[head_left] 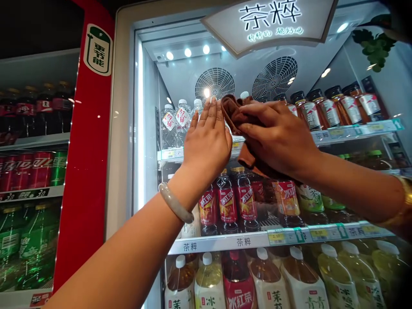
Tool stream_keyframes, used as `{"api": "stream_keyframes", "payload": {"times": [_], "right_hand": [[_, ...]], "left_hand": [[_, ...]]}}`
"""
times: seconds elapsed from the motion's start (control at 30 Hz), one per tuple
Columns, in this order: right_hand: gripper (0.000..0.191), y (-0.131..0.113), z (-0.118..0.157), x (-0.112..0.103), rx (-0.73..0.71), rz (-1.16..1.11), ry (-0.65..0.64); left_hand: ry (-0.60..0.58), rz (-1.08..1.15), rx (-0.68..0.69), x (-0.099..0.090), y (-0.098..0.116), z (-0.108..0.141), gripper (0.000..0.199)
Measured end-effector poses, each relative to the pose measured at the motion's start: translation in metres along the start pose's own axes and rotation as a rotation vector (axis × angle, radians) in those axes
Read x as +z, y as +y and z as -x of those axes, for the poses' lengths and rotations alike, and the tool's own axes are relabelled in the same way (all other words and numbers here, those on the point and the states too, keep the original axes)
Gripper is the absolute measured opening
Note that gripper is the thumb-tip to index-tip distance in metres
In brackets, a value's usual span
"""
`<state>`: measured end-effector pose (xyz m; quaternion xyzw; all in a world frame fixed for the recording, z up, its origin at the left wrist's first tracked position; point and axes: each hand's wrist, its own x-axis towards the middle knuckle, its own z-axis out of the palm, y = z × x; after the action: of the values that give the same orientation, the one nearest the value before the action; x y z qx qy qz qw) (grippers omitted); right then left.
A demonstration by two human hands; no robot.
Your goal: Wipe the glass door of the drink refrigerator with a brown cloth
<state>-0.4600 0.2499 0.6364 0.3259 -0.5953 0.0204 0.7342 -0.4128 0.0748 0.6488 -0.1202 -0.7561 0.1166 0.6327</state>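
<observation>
Flat against the glass door (180, 77) of a drinks fridge lies my left hand (207, 139), its fingers stretched upward and holding nothing. A pale bangle (175, 204) circles that wrist. Just to its right, my right hand (278, 137) grips a brown cloth (233, 113) and presses it at the glass. Part of the cloth hangs below the palm. Behind the glass, clear water bottles (182, 116) and red-labelled tea bottles (228, 201) stand on shelves, partly covered by my hands and arms.
A lit sign (273, 21) spans the top of the door. To the left stands a red-framed fridge (80, 171) with cola bottles, cans and green bottles. Large tea bottles (236, 279) fill the lower shelf; amber bottles (347, 105) line the upper right.
</observation>
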Motion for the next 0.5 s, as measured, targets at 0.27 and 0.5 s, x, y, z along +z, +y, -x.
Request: {"api": "stream_keyframes", "payload": {"times": [0.27, 0.5], "right_hand": [[0.031, -0.023, -0.033, 0.009, 0.196, 0.025, 0.005], [0.029, -0.021, 0.004, 0.007, -0.152, 0.009, 0.086]], "left_hand": [[0.004, -0.008, -0.011, -0.005, -0.012, 0.011, 0.063], [0.072, 0.129, 0.016, -0.002, -0.042, 0.027, 0.065]]}}
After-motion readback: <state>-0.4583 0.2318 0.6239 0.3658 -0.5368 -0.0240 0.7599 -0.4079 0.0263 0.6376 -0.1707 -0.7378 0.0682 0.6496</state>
